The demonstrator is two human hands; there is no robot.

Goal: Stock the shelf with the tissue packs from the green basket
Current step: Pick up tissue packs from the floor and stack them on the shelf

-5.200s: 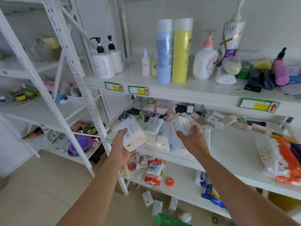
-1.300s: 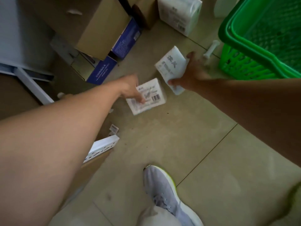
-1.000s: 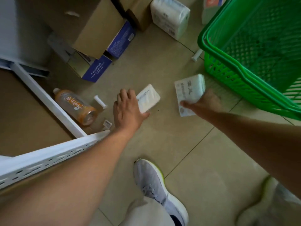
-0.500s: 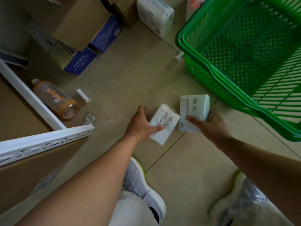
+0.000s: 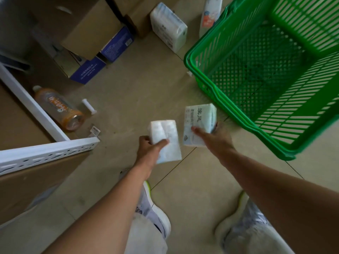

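While left hand (image 5: 149, 149) grips soft pack (image 5: 165, 142) — right hand (image 5: 214, 137) grips printed pack (image 5: 199, 123)

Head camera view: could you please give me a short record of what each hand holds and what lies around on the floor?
left hand: grips a white tissue pack, lifted off the floor
right hand: grips a printed tissue pack beside the basket
green basket: on the floor to the right, no packs visible inside
orange bottle: lying on its side by the white shelf frame
large white pack: standing near the cardboard boxes
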